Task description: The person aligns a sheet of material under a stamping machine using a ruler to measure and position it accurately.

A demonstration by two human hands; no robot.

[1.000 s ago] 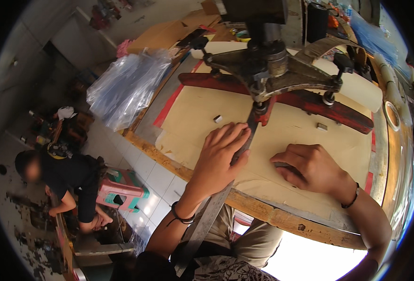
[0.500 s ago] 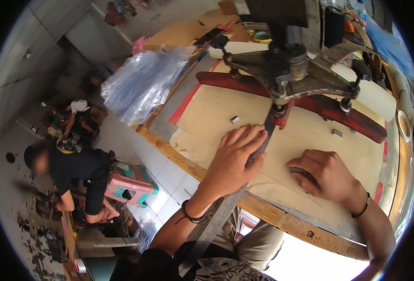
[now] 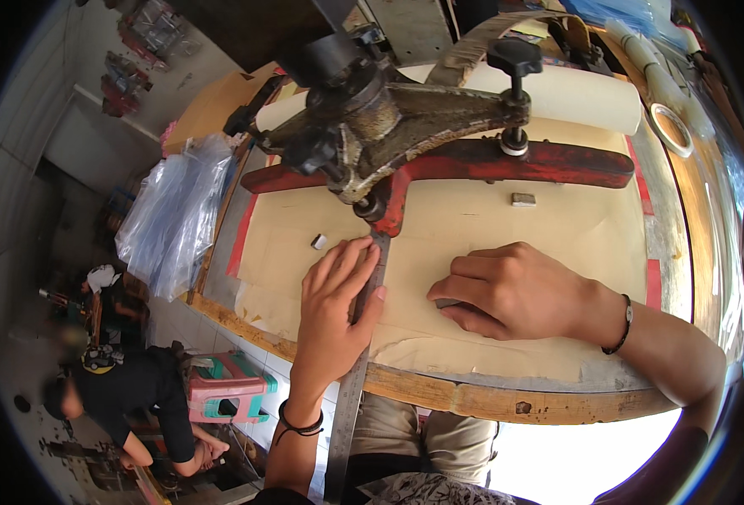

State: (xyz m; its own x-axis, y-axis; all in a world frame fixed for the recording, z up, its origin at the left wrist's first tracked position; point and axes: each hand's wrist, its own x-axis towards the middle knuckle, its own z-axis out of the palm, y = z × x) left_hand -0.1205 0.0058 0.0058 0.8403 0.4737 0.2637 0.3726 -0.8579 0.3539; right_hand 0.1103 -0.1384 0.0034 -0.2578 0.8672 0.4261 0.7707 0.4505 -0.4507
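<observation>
My left hand (image 3: 338, 307) lies over a long metal ruler (image 3: 348, 412), its fingers along the left edge and the thumb at the right edge. The ruler runs from the tip of a red metal foot (image 3: 393, 215) back over the table's near edge toward my lap. Closed on a small dark piece (image 3: 448, 303), my right hand (image 3: 519, 290) rests on tan sheet material (image 3: 439, 244) to the right of the ruler. Most of that piece is hidden by the fingers. Two small blocks lie on the sheet: a black-and-white one (image 3: 318, 241) and a grey one (image 3: 523, 199).
A heavy dark machine stand (image 3: 422, 118) with screw knobs rises above the table. Behind it lies a cream roll (image 3: 574, 97); a tape roll (image 3: 672, 130) is at right. Clear plastic sheets (image 3: 178, 215) hang at left. A co-worker (image 3: 136, 396) bends near a pink stool (image 3: 229, 387).
My view has turned, so the table and stand appear shifted leftward. Both hands keep their places, the left on the ruler, the right around the dark piece.
</observation>
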